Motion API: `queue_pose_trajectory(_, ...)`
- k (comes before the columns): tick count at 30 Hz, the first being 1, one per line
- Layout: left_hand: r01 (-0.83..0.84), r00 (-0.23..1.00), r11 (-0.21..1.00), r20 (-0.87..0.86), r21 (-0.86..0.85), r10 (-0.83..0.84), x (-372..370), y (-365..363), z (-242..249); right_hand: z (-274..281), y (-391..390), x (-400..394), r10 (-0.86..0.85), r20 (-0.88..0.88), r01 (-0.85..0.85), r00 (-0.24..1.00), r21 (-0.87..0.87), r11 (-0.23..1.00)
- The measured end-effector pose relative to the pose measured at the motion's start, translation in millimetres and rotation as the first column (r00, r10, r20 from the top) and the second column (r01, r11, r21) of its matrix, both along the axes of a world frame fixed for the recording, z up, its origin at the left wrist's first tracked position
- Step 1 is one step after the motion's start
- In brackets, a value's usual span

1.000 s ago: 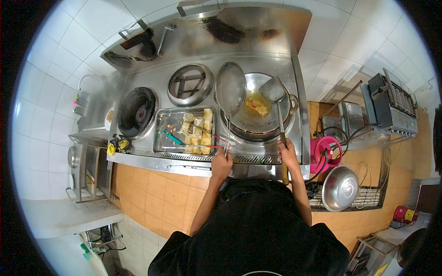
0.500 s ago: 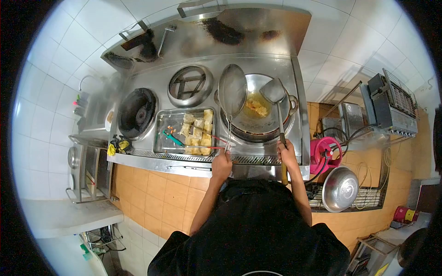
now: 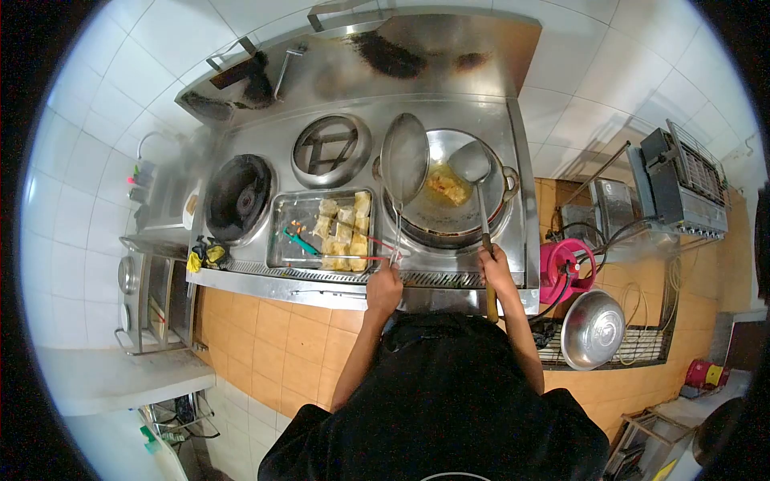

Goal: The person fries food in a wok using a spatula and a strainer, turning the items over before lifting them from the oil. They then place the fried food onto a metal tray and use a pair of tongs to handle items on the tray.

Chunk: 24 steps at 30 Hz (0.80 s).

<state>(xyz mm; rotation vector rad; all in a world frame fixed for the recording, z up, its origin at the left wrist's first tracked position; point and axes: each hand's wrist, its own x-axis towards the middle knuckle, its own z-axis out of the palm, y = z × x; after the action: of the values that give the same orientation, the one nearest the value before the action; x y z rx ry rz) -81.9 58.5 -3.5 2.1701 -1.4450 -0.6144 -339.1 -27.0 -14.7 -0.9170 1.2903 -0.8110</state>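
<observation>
My left hand [image 3: 385, 289] is closed around the handle of a round mesh strainer [image 3: 404, 159], which hangs over the left side of the wok [image 3: 417, 227]. In my right hand [image 3: 496, 269] is the wooden-ended handle of a wok spatula [image 3: 470, 163]. The spatula's blade is inside the wok, close to a golden piece of frying food [image 3: 447, 186] in oil. Left of the wok, a metal tray [image 3: 276, 250] bears several pale, folded food pieces [image 3: 343, 232]. A teal-handled tool [image 3: 301, 241] and thin rods with red ends also lie across the tray.
A blackened burner [image 3: 239, 199] is at the left, and a metal wok ring [image 3: 330, 151] stands behind the tray. To the right of the stove are a pink bucket-like container [image 3: 579, 250], a metal bowl [image 3: 593, 329] and a grill unit [image 3: 682, 188].
The spatula's blade has shifted slightly left and toward the frying food, and my right hand has moved a little left with it. The strainer has barely moved.
</observation>
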Motion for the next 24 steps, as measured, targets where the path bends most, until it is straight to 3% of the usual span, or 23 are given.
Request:
queue_pose_trajectory(5,-0.013,1.000,1.000,-0.007,-0.009,0.013,0.8,2.2,-0.6,13.8,1.0,3.6,0.031,0.051,-0.034,0.998,0.064,0.997)
queue_pose_trajectory(8,-0.013,1.000,1.000,-0.019,0.002,0.013,1.8,3.4,-1.3,18.0,0.7,4.5,0.034,0.041,-0.035,0.999,0.023,0.999)
queue_pose_trajectory(10,-0.006,1.000,1.000,-0.010,-0.021,0.006,2.4,3.3,-2.5,5.6,-2.6,2.8,0.033,-0.018,-0.035,0.999,-0.107,0.994)
queue_pose_trajectory(13,-0.018,1.000,1.000,-0.011,-0.023,0.018,3.8,2.3,-8.9,-36.7,-6.8,0.4,-0.015,-0.084,-0.001,0.996,-0.188,0.982)
queue_pose_trajectory(14,-0.017,1.000,1.000,-0.012,-0.027,0.017,3.6,1.6,-8.9,-27.7,-5.9,0.9,-0.017,-0.085,0.000,0.996,-0.191,0.982)
queue_pose_trajectory(16,-0.010,1.000,0.999,-0.019,-0.038,0.009,3.6,2.3,-8.6,2.2,-0.2,5.5,0.019,-0.003,-0.019,1.000,0.002,1.000)
queue_pose_trajectory(24,-0.018,1.000,1.000,-0.017,-0.022,0.018,3.0,5.9,-3.9,3.1,0.1,5.5,0.032,0.030,-0.031,0.999,-0.045,0.999)
